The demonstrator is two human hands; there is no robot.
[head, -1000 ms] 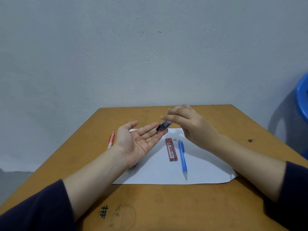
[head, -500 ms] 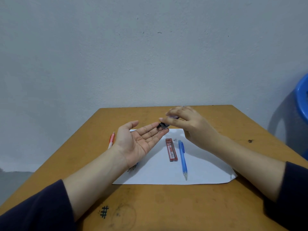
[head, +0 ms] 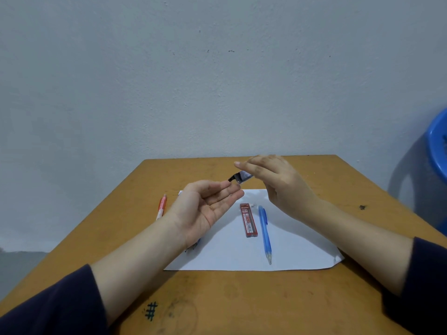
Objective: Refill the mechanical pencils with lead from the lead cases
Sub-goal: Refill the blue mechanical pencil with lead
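My right hand [head: 278,182] pinches a small dark lead case [head: 239,177], tilted with its open black end down over the fingertips of my left hand [head: 205,209]. That left hand is held palm up and flat above the white paper [head: 290,247], holding nothing that I can see. A red lead case [head: 248,220] marked 2B lies on the paper, and a blue mechanical pencil [head: 265,234] lies right beside it, tip toward me. A small white cap [head: 253,205] sits near the blue pencil's top. An orange mechanical pencil [head: 161,206] lies left of the paper. Another pencil tip [head: 193,246] peeks out under my left wrist.
The wooden table [head: 242,301] has a black hash mark [head: 151,310] drawn near its front edge and a dark spot [head: 362,207] at the right. A blue plastic chair [head: 437,151] stands off the table's right side. A grey wall is behind.
My right hand has lifted a little with the dark lead case and tipped it over my left fingertips. My left hand has curled slightly but stays palm up.
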